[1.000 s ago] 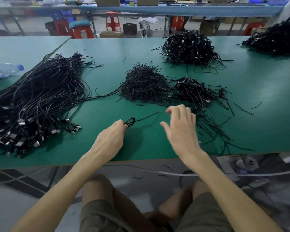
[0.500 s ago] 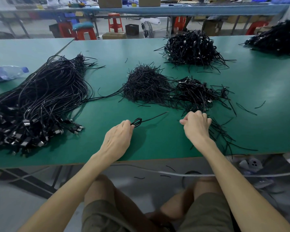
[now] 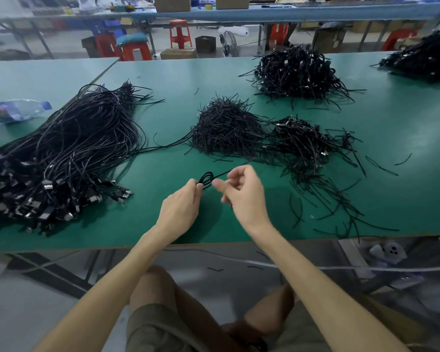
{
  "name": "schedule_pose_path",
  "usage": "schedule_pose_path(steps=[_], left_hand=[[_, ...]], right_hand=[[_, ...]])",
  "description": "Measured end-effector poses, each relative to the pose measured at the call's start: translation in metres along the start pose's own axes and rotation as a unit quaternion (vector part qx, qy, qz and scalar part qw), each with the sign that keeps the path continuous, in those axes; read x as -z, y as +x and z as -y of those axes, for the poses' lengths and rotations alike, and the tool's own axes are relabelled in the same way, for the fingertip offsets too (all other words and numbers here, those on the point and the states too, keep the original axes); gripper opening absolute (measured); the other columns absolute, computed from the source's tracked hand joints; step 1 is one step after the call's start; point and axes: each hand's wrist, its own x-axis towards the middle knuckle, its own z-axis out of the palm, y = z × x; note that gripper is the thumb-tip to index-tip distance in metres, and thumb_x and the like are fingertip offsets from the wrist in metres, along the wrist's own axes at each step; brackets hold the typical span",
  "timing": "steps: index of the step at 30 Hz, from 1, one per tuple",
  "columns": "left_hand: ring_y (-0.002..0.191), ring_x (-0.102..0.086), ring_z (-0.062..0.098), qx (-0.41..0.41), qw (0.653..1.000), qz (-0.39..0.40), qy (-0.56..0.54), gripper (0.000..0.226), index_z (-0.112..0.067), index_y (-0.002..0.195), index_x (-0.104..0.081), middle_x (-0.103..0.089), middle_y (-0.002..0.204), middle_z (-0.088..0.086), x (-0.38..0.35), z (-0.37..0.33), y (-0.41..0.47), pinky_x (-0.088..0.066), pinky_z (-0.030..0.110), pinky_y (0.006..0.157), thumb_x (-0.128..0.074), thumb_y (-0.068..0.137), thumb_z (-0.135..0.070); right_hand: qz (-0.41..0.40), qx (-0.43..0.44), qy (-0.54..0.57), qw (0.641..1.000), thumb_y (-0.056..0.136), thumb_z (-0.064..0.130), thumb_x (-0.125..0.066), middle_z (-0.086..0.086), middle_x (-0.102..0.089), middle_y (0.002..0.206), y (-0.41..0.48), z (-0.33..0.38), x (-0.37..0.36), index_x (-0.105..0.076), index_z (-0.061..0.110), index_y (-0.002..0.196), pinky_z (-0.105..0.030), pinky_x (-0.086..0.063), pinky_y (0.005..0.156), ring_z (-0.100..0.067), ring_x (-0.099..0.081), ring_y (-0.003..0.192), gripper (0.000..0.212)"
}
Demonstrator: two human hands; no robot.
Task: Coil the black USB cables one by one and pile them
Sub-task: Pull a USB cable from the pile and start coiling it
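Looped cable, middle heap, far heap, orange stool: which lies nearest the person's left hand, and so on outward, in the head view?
1. Looped cable, pinched in the left hand.
2. Middle heap, straight ahead.
3. Far heap, ahead to the right.
4. Orange stool, beyond the table.

No text, brand or number can be read anywhere. The plastic bottle [image 3: 18, 111] lying at the left of the green table [image 3: 178, 80] carries a coloured label [image 3: 1, 114], but its print is blurred beyond reading. The cardboard boxes [image 3: 172, 3] on the far bench show plain faces. The metal plugs [image 3: 46, 185] on the black USB cables [image 3: 81, 138] are too small and blurred to show any marking.
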Motion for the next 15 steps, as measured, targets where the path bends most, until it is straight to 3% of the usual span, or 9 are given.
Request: schedule_pose_path(steps=[4, 8, 11, 15], left_hand=[[0.06, -0.05, 0.017, -0.007, 1.0, 0.01, -0.009, 0.037, -0.018, 0.085, -0.036, -0.05, 0.067, -0.004, 0.0, 0.002, -0.002, -0.032, 0.038, 0.059, -0.02, 0.107, -0.042], [0.062, -0.05, 0.017, -0.03, 0.998, 0.027, -0.038, 0.035, -0.024, 0.079, -0.034, -0.049, 0.068, -0.002, 0.002, 0.0, -0.004, -0.037, 0.041, 0.061, -0.023, 0.108, -0.04], [0.072, -0.056, 0.022, -0.034, 0.994, 0.039, -0.099, 0.043, -0.017, 0.086, -0.048, -0.059, 0.075, 0.001, 0.007, -0.002, -0.005, -0.047, 0.045, 0.071, -0.025, 0.109, -0.044], [0.075, -0.056, 0.024, -0.035, 0.986, 0.053, -0.154, 0.055, -0.014, 0.085, -0.057, -0.062, 0.077, 0.0, 0.011, -0.003, -0.006, -0.047, 0.047, 0.075, -0.024, 0.105, -0.054]], right_hand=[[-0.018, -0.11, 0.085, 0.99, 0.084, 0.022, -0.083, -0.003, -0.063, 0.079, 0.0, -0.016, -0.027, -0.048, 0.014, 0.095, -0.021, -0.047, 0.052, -0.008, -0.062, 0.054, 0.038], [-0.05, -0.099, 0.078, 0.991, 0.081, 0.026, -0.085, -0.004, -0.065, 0.081, 0.003, -0.02, -0.033, -0.047, 0.015, 0.091, -0.021, -0.049, 0.051, -0.008, -0.066, 0.056, 0.041], [-0.05, -0.097, 0.07, 0.992, 0.079, 0.034, -0.086, -0.002, -0.064, 0.078, 0.002, -0.021, -0.031, -0.047, 0.015, 0.09, -0.022, -0.05, 0.053, -0.007, -0.065, 0.055, 0.045], [-0.039, -0.088, 0.04, 0.995, 0.077, 0.046, -0.085, 0.001, -0.06, 0.074, 0.0, -0.023, -0.029, -0.048, 0.016, 0.089, -0.028, -0.049, 0.061, -0.005, -0.059, 0.052, 0.049]])
